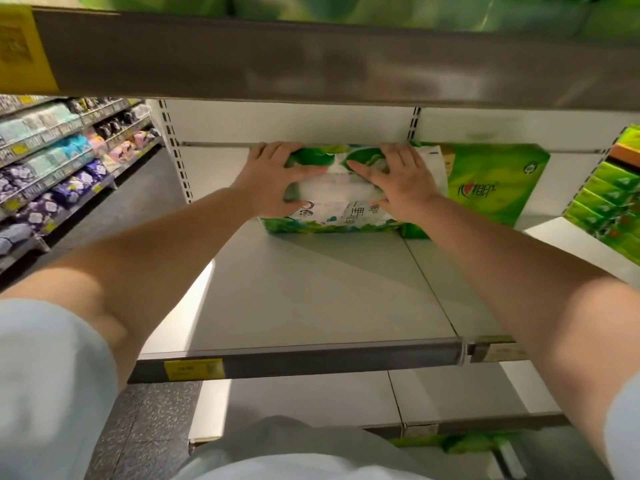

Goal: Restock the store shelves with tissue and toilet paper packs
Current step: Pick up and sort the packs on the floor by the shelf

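Grey shelf (pixel 311 299), mostly bare board toward the front edge. Green-and-white tissue pack (pixel 332 206) stands at the back edge, against the rear panel. Just right of it, touching, a taller green pack (pixel 495 181). More green packs (pixel 613 206) at the far right end. Left hand (pixel 273 181) lies on the pack's left top corner, fingers curled over its far edge. Right hand (pixel 398 181) pressed flat on the pack's right side, fingers spread wide.
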